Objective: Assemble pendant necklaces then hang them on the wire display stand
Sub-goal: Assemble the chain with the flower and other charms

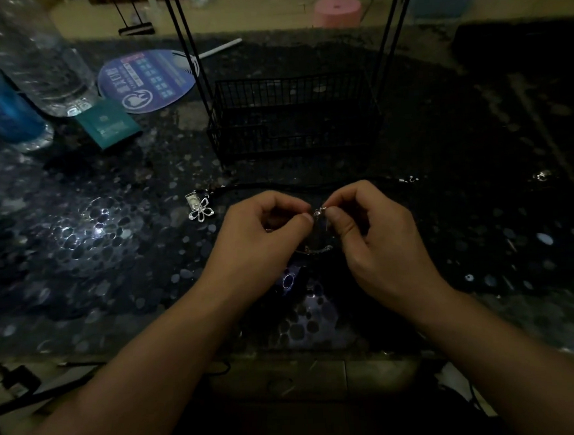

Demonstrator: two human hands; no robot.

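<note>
Pinching from both sides at centre frame, the left hand (266,225) and right hand (366,226) meet thumb-to-forefinger on a small silver pendant (319,211), held between their fingertips just above the table (81,261). A thin chain (314,250) sags below the hands, running left to right. The wire display stand (293,117) sits straight behind, equally near both hands.

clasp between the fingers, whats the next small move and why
Probably keep working the small silver clasp closed: the left hand and right hand both pinch it, the chain hangs loose below, and the wire stand behind holds no necklace.
</note>
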